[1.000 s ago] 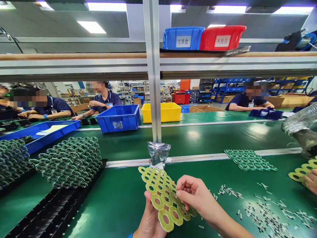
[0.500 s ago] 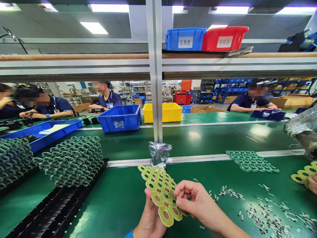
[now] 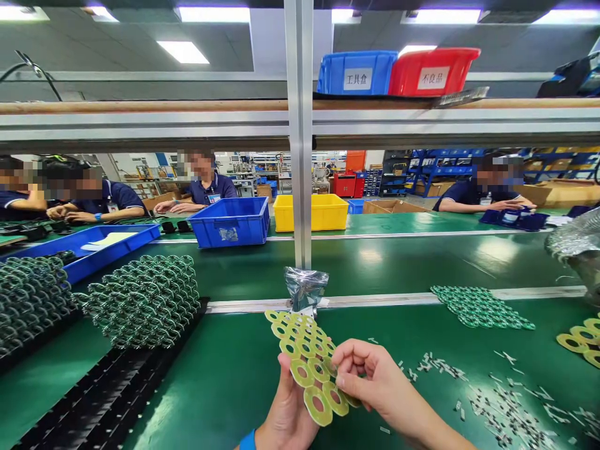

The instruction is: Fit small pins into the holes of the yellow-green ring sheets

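Observation:
A yellow-green panel of ring-shaped circuit boards (image 3: 302, 372) is held up, tilted, over the green bench. My left hand (image 3: 291, 409) grips its lower left edge, thumb on the near side and fingers behind. At the panel's right edge, my right hand (image 3: 370, 378) is closed, thumb and forefinger pinched at a ring; whether a small part sits between the fingertips is hidden. Many small pale and dark pieces (image 3: 509, 409) lie scattered on the bench right of my right hand. Just beyond the panel stands a silvery bag (image 3: 305, 287).
Racked green ring boards (image 3: 145, 303) stand in a black slotted tray (image 3: 100, 400) at left. A green board panel (image 3: 482, 306) lies at right, with more yellow-green rings (image 3: 581, 337) by the edge. A metal post (image 3: 300, 137) rises ahead; blue (image 3: 229, 222) and yellow bins (image 3: 328, 212) stand behind.
The view has shifted slightly, so most things sit a little further right. Both hands keep their places on the panel. The co-worker's hand at the far right edge has left view.

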`<state>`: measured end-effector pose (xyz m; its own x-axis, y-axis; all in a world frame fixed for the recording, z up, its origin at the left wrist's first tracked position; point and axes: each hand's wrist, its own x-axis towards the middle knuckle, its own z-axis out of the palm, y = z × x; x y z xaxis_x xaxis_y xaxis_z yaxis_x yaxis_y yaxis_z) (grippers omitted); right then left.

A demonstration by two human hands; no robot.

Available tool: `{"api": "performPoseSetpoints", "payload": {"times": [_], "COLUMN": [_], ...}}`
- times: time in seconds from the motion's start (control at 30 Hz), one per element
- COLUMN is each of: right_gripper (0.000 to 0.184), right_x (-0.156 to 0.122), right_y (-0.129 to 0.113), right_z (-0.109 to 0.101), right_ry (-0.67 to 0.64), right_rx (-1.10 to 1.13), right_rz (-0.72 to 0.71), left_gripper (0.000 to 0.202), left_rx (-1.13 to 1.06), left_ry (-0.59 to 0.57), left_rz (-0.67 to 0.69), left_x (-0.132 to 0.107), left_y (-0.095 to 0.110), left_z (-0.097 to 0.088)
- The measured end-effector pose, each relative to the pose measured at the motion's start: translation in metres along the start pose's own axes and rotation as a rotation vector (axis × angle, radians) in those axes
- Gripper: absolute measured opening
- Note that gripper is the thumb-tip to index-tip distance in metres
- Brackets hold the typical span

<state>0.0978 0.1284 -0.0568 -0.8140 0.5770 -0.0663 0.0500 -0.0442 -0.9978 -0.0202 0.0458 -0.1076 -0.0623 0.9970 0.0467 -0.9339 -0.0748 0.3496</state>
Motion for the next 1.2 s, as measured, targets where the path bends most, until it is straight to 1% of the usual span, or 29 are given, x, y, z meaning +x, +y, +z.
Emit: {"api": "performPoseSetpoints", "payload": {"times": [0.17,0.43,0.57,0.7,0.83,0.93,1.2], "right_gripper": [0.019,0.011,0.008,0.010,0.010,0.014,0.018], "right_x": [0.000,-0.001,-0.003,-0.004,-0.004,-0.004,-0.006], "right_y": [0.001,0.004,0.006,0.007,0.002,-0.001,0.000], "right_z": [0.000,0.000,0.001,-0.003,-0.009,-0.010,-0.003], "right_ry": [0.015,0.004,0.009,0.026,0.058,0.049,0.064], "right_rx": [-0.001,-0.067,-0.114,-0.252,-0.442,-0.538,-0.533], "right_rz": [-0.020,-0.127,-0.135,-0.143,-0.165,-0.176,-0.162], "left_gripper": [0.055,0.055,0.055,0.054,0.059,0.063,0.060], "left_rx": [-0.002,0.047,0.053,0.066,0.096,0.106,0.098], "left_ry": [0.001,0.050,0.060,0.060,0.023,0.037,0.047], "left_rz": [0.001,0.038,0.059,0.052,0.032,0.025,0.049], "left_x": [-0.001,-0.001,0.000,0.000,0.000,-0.001,-0.002], "left_y": [0.001,0.000,-0.002,-0.002,-0.002,-0.002,-0.005], "left_z": [0.002,-0.001,-0.003,-0.002,-0.002,-0.003,-0.004]}}
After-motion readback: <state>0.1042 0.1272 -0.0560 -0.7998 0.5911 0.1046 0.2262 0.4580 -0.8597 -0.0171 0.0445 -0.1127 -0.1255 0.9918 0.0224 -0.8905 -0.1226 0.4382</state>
